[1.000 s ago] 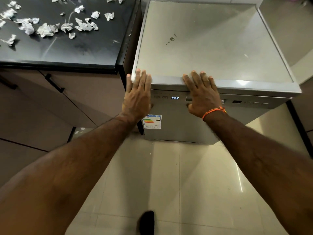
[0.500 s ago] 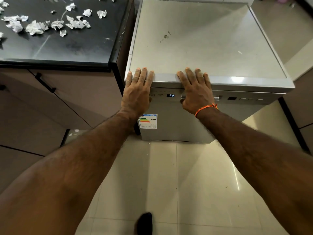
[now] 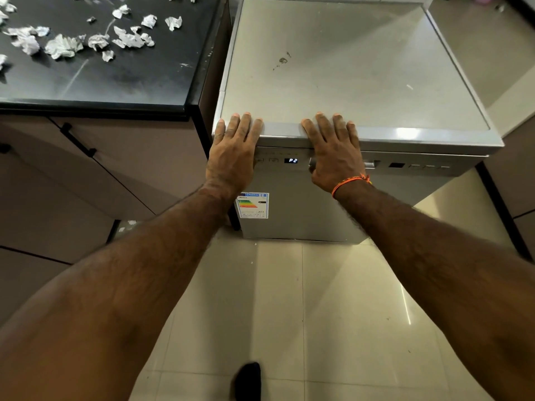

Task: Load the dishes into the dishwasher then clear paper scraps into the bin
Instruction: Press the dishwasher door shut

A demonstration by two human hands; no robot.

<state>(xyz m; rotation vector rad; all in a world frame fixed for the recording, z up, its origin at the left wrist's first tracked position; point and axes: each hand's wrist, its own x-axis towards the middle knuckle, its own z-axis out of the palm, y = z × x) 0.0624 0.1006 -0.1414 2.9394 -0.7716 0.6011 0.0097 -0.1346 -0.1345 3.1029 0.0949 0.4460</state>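
left hand flat, fingers straight, on front top edge of closed silver-grey metal dishwasher | right hand likewise, just beside | crumpled white paper scraps lay on black desk, well left of hands

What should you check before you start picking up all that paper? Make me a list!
1. Dishwasher door closed: ok, front panel sits flush.
2. Display lit: ok, shows P2.
3. Left hand free: ok, flat on the dishwasher's front edge, holding nothing.
4. Right hand free: ok, fingers flat on the top edge, holding nothing.
5. Paper scraps in sight: ok, scattered on the black counter.
6. Bin located: cannot tell, none in view.
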